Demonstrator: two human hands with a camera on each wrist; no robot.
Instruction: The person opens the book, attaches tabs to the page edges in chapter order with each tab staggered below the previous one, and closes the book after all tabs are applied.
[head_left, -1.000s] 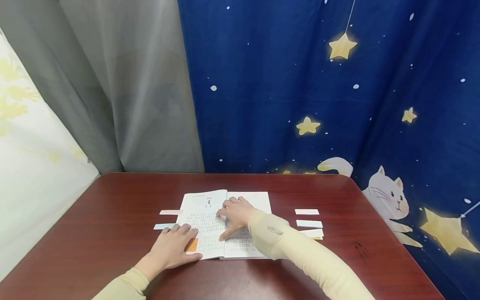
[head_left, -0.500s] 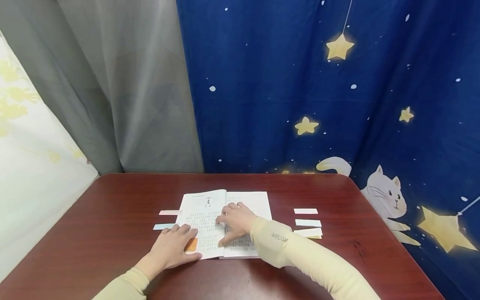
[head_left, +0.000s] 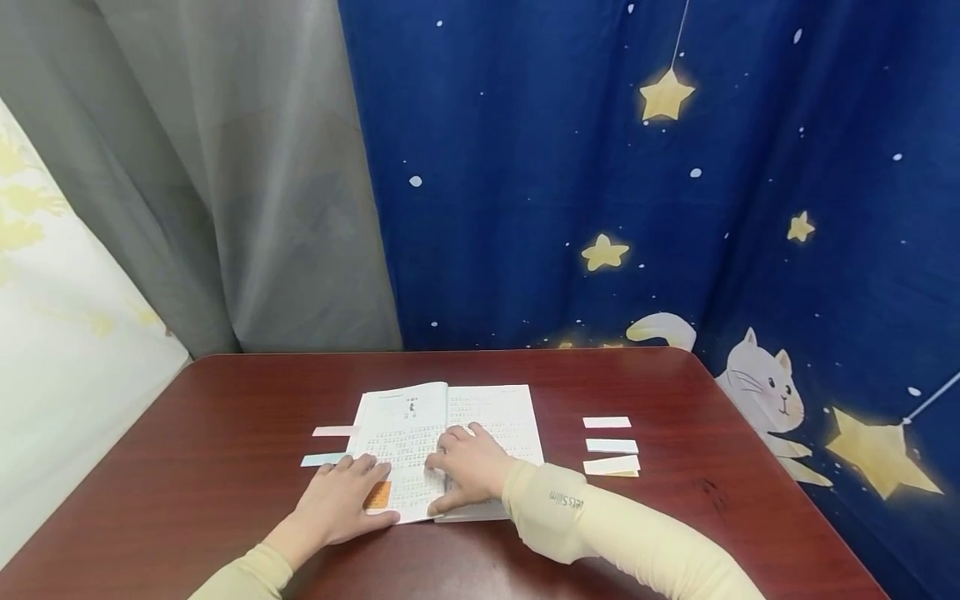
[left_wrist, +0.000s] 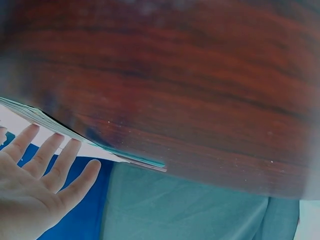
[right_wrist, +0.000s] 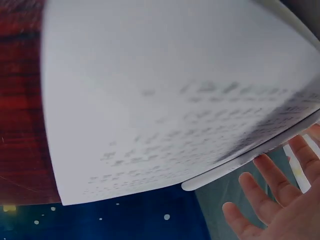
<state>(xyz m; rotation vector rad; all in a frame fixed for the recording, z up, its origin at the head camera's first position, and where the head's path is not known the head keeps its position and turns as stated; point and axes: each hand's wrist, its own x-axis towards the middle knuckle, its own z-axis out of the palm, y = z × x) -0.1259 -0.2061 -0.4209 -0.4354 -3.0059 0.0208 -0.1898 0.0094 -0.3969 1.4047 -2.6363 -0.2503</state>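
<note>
An open book [head_left: 491,408] with printed pages lies on the table. My left hand [head_left: 341,496] rests on the lower left page, fingers spread, beside an orange patch [head_left: 378,496]. Over the fold, my right hand [head_left: 474,467] touches the pages with loosely bent fingers. The left wrist view has the left hand [left_wrist: 42,190] with fingers extended by the book's edge [left_wrist: 65,131]. In the right wrist view, the right page [right_wrist: 115,90] fills most of the picture, and the right hand's fingers [right_wrist: 260,197] are along the fold.
A pink strip [head_left: 332,432] and a light blue strip [head_left: 321,460] stick out from the book's left side. Right of the book, white [head_left: 607,422], pale blue [head_left: 611,446] and yellowish [head_left: 611,467] paper strips lie on the dark red table [head_left: 225,433]. Curtains [head_left: 510,167] hang behind.
My right hand has slid along the fold toward the book's near edge. The left hand stays on the left page. The head view has shifted slightly.
</note>
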